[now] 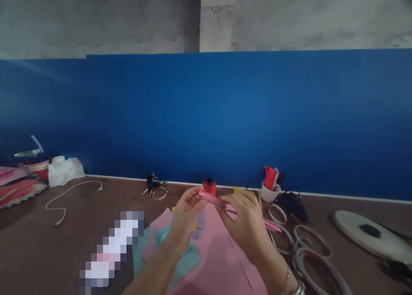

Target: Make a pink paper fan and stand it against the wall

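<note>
A long, narrow pink strip, looking like folded paper (210, 198), is held up between both hands above the table. My left hand (187, 213) pinches its left end. Farther along, the fingers of my right hand (243, 220) close on the middle, and the strip's other end sticks out past that hand to the right. Beneath the hands lie large pink paper sheets (215, 247) and light blue sheets (189, 258), with a small purple paper piece (200, 226) near my left hand. A red roll or container (209, 186) stands just behind the strip.
Keys (154, 184) lie near the blue partition (206, 114). A white cup of pens and red-handled tools (269, 194) stands behind my right hand. Coiled pale strips (317, 260) and a round white disc (370, 235) are at right; a white cable (75, 184) is at left.
</note>
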Tool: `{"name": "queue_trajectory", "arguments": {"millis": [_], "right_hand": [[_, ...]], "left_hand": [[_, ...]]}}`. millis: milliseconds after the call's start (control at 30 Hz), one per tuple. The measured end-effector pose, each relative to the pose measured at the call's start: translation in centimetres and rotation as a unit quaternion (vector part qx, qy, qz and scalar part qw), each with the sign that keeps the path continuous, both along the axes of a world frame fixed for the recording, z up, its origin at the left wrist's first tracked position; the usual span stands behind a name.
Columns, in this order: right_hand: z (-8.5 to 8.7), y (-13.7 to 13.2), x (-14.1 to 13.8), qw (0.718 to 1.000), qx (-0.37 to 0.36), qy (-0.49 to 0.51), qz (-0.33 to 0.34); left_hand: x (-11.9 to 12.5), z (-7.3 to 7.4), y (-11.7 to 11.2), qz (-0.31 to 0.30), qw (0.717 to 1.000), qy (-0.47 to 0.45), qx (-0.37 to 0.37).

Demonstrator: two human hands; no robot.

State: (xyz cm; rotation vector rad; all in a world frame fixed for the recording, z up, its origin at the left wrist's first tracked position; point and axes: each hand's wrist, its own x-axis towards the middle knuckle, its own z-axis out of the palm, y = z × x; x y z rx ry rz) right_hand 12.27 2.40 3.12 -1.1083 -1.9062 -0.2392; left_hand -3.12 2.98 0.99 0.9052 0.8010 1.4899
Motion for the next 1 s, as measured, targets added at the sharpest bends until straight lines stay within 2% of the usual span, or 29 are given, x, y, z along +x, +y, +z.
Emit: {"name": "queue_trajectory", "arguments": {"millis": [333, 667, 1000], "right_hand": [[0.4, -0.9, -0.6, 0.995, -0.097, -0.010, 0.018], [0.3, -0.7, -0.3, 0.997, -0.075, -0.012, 0.033], [1.0, -0.9, 0.8, 0.988, -0.146, -0.032, 0.046]], "left_hand": [[-0.3, 0.6, -0.1, -0.008, 0.999, -0.048, 0.018], [-0.6, 0.5, 0.1, -0.019, 0.998, -0.042, 0.037], [-1.0, 1.0, 0.2, -0.037, 0.999, 0.005, -0.005]]}}
